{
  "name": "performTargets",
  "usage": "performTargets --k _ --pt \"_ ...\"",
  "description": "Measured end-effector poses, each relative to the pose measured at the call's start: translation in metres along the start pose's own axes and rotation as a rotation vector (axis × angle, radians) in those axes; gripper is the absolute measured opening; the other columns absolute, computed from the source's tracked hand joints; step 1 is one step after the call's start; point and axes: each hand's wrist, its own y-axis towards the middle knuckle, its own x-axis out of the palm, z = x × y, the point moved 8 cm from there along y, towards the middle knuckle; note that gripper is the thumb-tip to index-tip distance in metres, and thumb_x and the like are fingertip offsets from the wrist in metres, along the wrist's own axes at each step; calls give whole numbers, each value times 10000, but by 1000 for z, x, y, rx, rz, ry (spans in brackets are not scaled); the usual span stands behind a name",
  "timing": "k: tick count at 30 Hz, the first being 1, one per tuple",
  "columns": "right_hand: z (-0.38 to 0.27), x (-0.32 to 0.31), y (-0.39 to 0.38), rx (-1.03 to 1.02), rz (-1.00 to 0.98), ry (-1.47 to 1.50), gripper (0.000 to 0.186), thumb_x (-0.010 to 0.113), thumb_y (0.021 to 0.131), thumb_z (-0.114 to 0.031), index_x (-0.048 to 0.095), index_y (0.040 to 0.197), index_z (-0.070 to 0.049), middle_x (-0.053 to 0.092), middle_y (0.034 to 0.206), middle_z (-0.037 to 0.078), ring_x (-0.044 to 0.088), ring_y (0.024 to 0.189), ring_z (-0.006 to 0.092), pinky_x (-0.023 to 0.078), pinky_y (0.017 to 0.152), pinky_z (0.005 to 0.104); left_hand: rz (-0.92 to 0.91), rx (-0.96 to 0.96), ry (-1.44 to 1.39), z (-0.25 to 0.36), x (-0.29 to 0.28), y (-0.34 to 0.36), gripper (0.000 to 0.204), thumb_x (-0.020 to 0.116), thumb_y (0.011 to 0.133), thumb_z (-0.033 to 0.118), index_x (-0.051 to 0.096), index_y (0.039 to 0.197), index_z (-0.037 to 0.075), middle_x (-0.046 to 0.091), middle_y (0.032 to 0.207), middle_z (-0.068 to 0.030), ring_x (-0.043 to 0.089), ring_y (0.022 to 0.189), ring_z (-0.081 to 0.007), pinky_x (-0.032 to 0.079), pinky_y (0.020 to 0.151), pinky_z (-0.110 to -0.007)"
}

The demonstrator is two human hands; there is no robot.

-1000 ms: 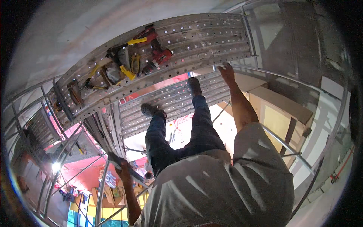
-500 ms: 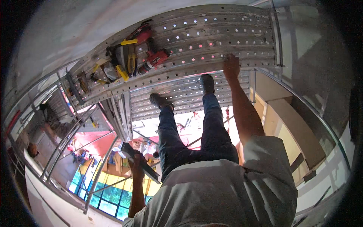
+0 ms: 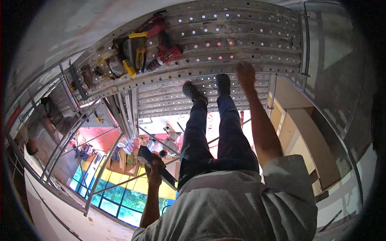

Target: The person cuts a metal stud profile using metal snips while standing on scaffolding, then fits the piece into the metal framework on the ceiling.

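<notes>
My left hand (image 3: 154,172) is closed around a dark, straight metal channel (image 3: 168,179), low beside my left thigh. The channel slants down to the right, and part of it is covered by my fingers. My right arm reaches forward, and my right hand (image 3: 246,75) is closed over the near edge of the upper perforated scaffold plank (image 3: 257,52); its fingertips are slightly blurred. On that plank, left of the hand, lie a red cordless drill (image 3: 165,56) and several yellow-handled hand tools (image 3: 128,68).
My dark clogs (image 3: 193,91) stand on a lower perforated plank (image 3: 161,100) with a drop below it. Scaffold tubes (image 3: 103,170) cross at left. Another person (image 3: 44,128) is at far left. A tan board structure (image 3: 313,140) stands at right.
My left foot has moved right, closer to my right foot. The metal channel has shifted slightly right with my left hand. My right hand stays at the plank's edge as the view shifts.
</notes>
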Motion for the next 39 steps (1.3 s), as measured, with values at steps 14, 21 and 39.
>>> performTargets --k 14,21,39 --pt "-104 18 40 63 -66 -153 295 608 867 -236 662 1061 -22 652 1004 228 627 995 422 500 873 525 109 -21 -14 -30 -31 22 378 665 930 458 583 987 93 550 777 27 520 674 -78 428 592 -260" --pt "-102 12 39 -117 -191 -7 240 635 860 -198 674 1012 -16 674 910 218 649 888 436 521 776 507 125 -6 149 -52 -33 12 324 637 970 391 571 990 74 555 798 9 531 692 -101 454 619 -286" --pt "-236 103 136 -134 -20 247 264 690 873 -213 655 1022 3 669 1032 256 636 977 426 489 847 482 204 -142 -25 -79 -16 -3 297 661 963 296 553 1088 49 589 835 -21 568 708 -121 490 644 -296"
